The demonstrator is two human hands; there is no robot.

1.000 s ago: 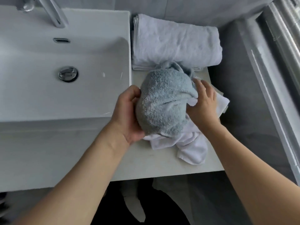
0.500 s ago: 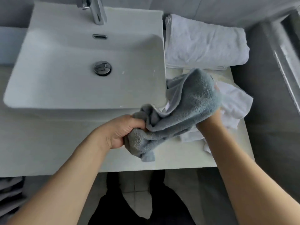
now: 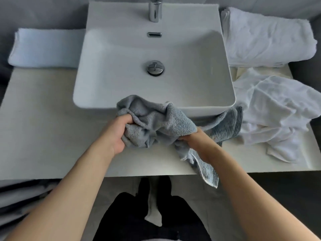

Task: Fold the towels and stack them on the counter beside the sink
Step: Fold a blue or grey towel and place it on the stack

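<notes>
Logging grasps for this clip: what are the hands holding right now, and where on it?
Both grip the bunched grey towel: the left hand its left end, the right hand its right side.

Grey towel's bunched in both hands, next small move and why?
Probably draw the hands apart to spread the grey towel flat on the bare counter in front of the sink. The left hand and right hand both grip it crumpled, one striped end hanging over the counter edge, so no fold can start.
</notes>
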